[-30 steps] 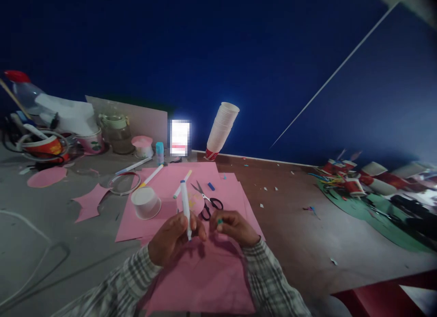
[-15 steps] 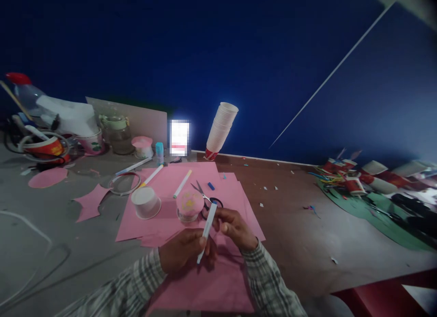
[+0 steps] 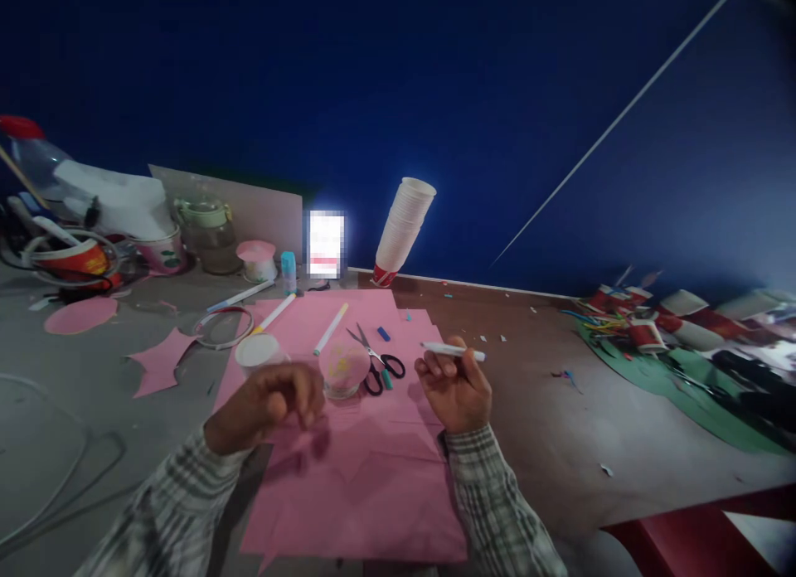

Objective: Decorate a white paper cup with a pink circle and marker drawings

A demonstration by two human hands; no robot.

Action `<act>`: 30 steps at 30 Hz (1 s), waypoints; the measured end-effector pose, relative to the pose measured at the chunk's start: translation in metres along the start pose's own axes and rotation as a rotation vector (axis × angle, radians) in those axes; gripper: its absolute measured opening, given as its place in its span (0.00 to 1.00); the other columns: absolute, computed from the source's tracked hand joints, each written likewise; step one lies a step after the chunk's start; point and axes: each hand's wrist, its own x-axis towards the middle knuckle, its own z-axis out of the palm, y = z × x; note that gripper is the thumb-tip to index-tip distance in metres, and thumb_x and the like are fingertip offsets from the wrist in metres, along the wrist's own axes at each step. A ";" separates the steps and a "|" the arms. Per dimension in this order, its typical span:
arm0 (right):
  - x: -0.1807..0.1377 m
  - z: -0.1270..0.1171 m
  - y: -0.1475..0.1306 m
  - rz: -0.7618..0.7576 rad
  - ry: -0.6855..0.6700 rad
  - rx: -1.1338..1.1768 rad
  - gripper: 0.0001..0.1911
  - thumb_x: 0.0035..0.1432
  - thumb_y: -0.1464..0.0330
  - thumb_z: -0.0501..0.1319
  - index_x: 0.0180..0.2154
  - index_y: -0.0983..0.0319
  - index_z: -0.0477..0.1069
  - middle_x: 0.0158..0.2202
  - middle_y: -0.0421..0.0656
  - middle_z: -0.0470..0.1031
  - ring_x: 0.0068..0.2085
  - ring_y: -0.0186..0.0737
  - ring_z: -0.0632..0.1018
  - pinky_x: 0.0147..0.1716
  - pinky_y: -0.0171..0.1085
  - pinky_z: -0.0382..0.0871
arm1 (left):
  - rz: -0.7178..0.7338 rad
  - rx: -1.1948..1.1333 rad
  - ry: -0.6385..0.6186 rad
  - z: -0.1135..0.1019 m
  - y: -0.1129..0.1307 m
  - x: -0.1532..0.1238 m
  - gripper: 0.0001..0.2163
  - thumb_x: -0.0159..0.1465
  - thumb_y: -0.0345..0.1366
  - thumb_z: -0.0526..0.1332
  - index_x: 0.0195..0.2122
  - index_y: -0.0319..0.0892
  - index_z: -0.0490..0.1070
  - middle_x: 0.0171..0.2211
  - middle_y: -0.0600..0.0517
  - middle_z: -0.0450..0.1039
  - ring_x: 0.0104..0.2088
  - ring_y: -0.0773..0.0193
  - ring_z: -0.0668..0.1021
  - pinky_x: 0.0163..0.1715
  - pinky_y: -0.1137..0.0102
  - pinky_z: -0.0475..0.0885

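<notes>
My right hand (image 3: pixel 458 399) is raised at the right edge of the pink paper (image 3: pixel 366 511), its fingers closed around a white marker (image 3: pixel 456 351) whose narrow end points left. Holding nothing, my left hand (image 3: pixel 267 401) hovers with loosely bent fingers in front of an upturned white paper cup (image 3: pixel 258 351), which it partly hides. Between the hands stands a small cup topped with a pink paper dome (image 3: pixel 344 363) bearing yellow marks. Black-handled scissors (image 3: pixel 376 360) lie half open beside it. A blue cap (image 3: pixel 384 334) and a green cap (image 3: pixel 387 380) are close to the scissors.
More markers (image 3: pixel 331 329) lie on the paper. Behind stands a leaning stack of paper cups (image 3: pixel 405 229). At left are a tape ring (image 3: pixel 225 326), pink scraps (image 3: pixel 162 360), a glass jar (image 3: pixel 208 235) and a pen-filled cup (image 3: pixel 71 262). Green paper (image 3: pixel 652 386) with cups lies right.
The marker has passed from my left hand to my right, which has lifted away rightward. My left hand has moved left toward the white cup. The green cap by the scissors now shows.
</notes>
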 end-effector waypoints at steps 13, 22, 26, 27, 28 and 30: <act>-0.004 0.003 0.039 -0.224 0.123 -0.342 0.18 0.67 0.53 0.64 0.49 0.58 0.71 0.29 0.39 0.82 0.34 0.40 0.82 0.41 0.43 0.75 | -0.290 1.134 0.314 0.007 -0.038 0.009 0.22 0.48 0.40 0.72 0.43 0.41 0.72 0.42 0.45 0.75 0.45 0.47 0.76 0.46 0.57 0.71; -0.018 0.015 0.054 0.005 -0.075 -0.409 0.26 0.63 0.48 0.67 0.54 0.58 0.70 0.48 0.50 0.84 0.46 0.47 0.85 0.50 0.50 0.80 | -0.209 0.807 0.300 0.017 -0.049 0.015 0.21 0.62 0.40 0.65 0.56 0.44 0.73 0.52 0.43 0.79 0.51 0.44 0.80 0.48 0.57 0.75; -0.017 0.015 0.053 0.042 -0.078 -0.355 0.27 0.63 0.47 0.67 0.53 0.58 0.70 0.46 0.51 0.84 0.45 0.49 0.85 0.51 0.52 0.79 | -0.216 0.592 0.383 0.023 -0.048 0.016 0.23 0.56 0.40 0.72 0.52 0.43 0.74 0.47 0.45 0.82 0.47 0.42 0.82 0.48 0.54 0.76; -0.017 0.015 0.053 0.048 -0.076 -0.319 0.27 0.62 0.47 0.67 0.53 0.58 0.69 0.47 0.50 0.84 0.45 0.49 0.86 0.52 0.53 0.79 | -0.209 0.521 0.397 0.024 -0.049 0.016 0.23 0.54 0.39 0.72 0.51 0.42 0.74 0.47 0.44 0.82 0.47 0.42 0.82 0.49 0.53 0.76; -0.017 0.015 0.053 0.054 -0.071 -0.281 0.27 0.62 0.47 0.67 0.53 0.57 0.69 0.47 0.50 0.84 0.46 0.49 0.86 0.53 0.53 0.78 | -0.206 0.456 0.407 0.025 -0.051 0.017 0.23 0.54 0.38 0.72 0.50 0.41 0.74 0.47 0.43 0.82 0.47 0.43 0.81 0.50 0.52 0.76; -0.018 0.015 0.053 0.065 -0.064 -0.214 0.27 0.62 0.48 0.68 0.54 0.56 0.68 0.47 0.49 0.85 0.47 0.48 0.86 0.53 0.52 0.78 | -0.204 0.344 0.425 0.026 -0.056 0.017 0.22 0.52 0.38 0.73 0.47 0.41 0.74 0.46 0.42 0.82 0.47 0.44 0.81 0.50 0.50 0.76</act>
